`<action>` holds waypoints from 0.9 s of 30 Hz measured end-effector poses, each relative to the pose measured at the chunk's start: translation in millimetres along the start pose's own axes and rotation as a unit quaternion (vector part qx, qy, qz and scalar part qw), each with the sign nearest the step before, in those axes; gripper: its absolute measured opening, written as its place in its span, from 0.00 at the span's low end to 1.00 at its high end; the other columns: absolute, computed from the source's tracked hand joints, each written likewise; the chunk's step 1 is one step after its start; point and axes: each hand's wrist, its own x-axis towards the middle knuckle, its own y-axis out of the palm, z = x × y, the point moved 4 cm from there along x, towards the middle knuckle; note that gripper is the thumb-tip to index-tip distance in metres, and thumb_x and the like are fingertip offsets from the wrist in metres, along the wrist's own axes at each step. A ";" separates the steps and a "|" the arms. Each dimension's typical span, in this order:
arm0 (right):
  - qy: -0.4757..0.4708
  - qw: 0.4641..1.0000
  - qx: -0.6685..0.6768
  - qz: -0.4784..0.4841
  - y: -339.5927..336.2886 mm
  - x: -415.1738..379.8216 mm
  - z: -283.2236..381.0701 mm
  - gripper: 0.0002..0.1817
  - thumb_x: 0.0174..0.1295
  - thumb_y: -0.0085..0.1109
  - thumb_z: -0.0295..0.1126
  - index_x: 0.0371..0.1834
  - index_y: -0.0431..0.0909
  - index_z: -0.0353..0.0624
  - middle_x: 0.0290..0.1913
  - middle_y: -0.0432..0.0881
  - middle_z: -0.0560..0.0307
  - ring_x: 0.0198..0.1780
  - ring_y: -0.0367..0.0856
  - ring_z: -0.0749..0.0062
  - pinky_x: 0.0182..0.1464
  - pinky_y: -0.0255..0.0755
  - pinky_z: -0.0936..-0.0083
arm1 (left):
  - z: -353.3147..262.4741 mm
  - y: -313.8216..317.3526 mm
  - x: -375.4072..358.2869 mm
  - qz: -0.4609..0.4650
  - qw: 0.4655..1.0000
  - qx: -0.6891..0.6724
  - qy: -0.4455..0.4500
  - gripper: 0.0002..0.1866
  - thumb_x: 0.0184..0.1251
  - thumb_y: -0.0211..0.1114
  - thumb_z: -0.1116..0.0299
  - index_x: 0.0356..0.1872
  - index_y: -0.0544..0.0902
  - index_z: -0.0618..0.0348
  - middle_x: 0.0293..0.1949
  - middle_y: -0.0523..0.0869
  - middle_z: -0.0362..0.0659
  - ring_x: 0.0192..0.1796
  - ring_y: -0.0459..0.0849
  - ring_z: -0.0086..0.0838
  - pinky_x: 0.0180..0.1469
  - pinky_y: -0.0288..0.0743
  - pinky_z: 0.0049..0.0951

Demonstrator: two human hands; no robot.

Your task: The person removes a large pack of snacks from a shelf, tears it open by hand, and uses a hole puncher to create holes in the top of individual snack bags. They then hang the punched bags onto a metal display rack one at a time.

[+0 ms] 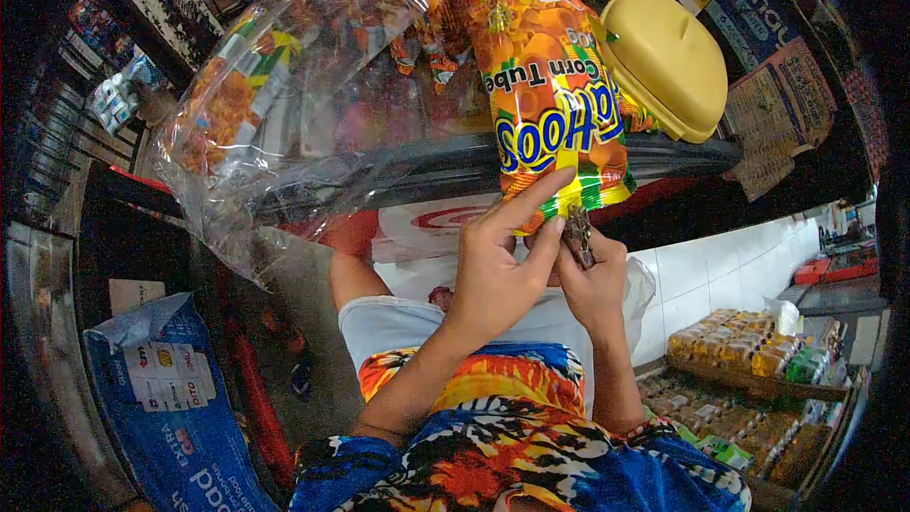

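An orange snack bag (550,85) marked "Corn Tube" hangs in front of me, its lettering upside down to my view. My left hand (502,270) pinches its lower edge, index finger along the printed front and thumb near the seam. My right hand (595,280) is closed around a narrow, dark, metallic-looking tool (577,239), whose tip meets the bag's bottom edge. The tool's exact kind is not clear, as fingers cover part of it. To the left, a large clear plastic bag (332,123) contains more orange snack packs (242,104).
A yellow lidded plastic container (668,62) stands right of the snack bag, by a dark ledge (682,154). Printed cardboard signs (782,118) hang at right. Stacked packaged goods (749,346) fill shelves at lower right. A blue sack (175,398) lies at lower left.
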 end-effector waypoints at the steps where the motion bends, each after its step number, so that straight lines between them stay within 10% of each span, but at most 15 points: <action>1: 0.007 1.000 0.013 0.002 0.2 -0.3 -0.6 0.06 0.55 0.63 0.27 0.28 0.78 0.35 0.16 0.74 0.55 0.17 0.68 0.81 0.23 0.64 0.77 | 0.3 0.2 -0.1 -0.001 1.000 -0.005 -0.007 0.20 0.64 0.58 0.82 0.59 0.75 0.69 0.56 0.81 0.46 0.55 0.77 0.23 0.57 0.71 0.24; 27: -0.005 1.000 0.024 0.018 1.9 -1.4 -3.3 0.05 0.55 0.62 0.27 0.29 0.79 0.35 0.15 0.72 0.58 0.18 0.66 0.85 0.23 0.63 0.78 | 1.5 -3.2 0.6 -0.005 1.000 -0.005 0.018 0.20 0.63 0.58 0.82 0.58 0.76 0.69 0.55 0.81 0.46 0.54 0.78 0.23 0.56 0.71 0.24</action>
